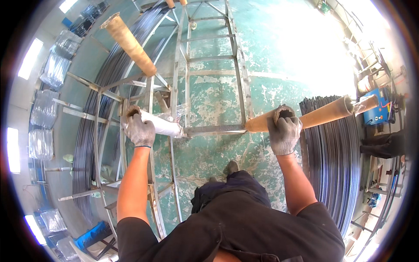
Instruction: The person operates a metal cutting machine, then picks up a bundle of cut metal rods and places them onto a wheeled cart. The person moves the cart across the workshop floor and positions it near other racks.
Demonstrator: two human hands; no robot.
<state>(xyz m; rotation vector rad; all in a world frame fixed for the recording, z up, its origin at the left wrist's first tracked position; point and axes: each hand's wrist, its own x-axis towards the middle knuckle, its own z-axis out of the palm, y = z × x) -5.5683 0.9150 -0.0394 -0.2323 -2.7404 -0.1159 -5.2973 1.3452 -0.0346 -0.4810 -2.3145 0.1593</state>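
Note:
Both my hands wear grey knit gloves. With my left hand point(140, 131) closed on its open, ragged end, a white-covered tube point(163, 125) lies slanting across the metal rack. My right hand point(284, 136) is closed over the hollow end of a brown cardboard tube point(263, 122). That tube's other end is by the corner of the metal frame point(216, 130). Beyond my right hand, another brown cardboard tube point(325, 112) slants out over a stack of dark strips. A further brown tube point(131, 46) stands out from the rack, ahead of my left hand. My fingertips are partly hidden.
Long dark strips point(334, 161) are piled at my right, and more strips point(102, 87) lie along the left rack. A blue machine box point(376, 107) stands at far right. Plastic-wrapped bundles point(43, 109) line the left wall. The green floor point(209, 161) is worn.

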